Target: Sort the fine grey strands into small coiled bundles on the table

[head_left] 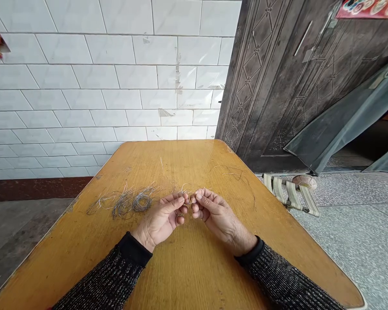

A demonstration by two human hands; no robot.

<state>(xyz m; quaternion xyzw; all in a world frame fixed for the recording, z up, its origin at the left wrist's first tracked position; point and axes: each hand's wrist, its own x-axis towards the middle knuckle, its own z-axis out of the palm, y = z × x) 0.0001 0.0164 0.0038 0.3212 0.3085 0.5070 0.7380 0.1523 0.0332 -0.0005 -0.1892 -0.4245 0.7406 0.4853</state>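
My left hand (164, 216) and my right hand (217, 213) are held close together above the middle of the table, fingertips nearly meeting. Thumb and fingers of each pinch a thin wire (189, 202), which spans the small gap between them. A thin pale end of wire curls up just behind the fingertips. To the left of my left hand lies a coil of grey wire (142, 201), with a looser tangle of wire (120, 204) beside it. Part of the held wire is hidden by my fingers.
Thin loose strands (234, 173) lie at the right of the wooden table (194, 267), and one short pale piece (161, 162) is near its far end. A white tiled wall (123, 77) stands behind. A striped folding stool (291, 193) is on the floor to the right, by a dark door (261, 86).
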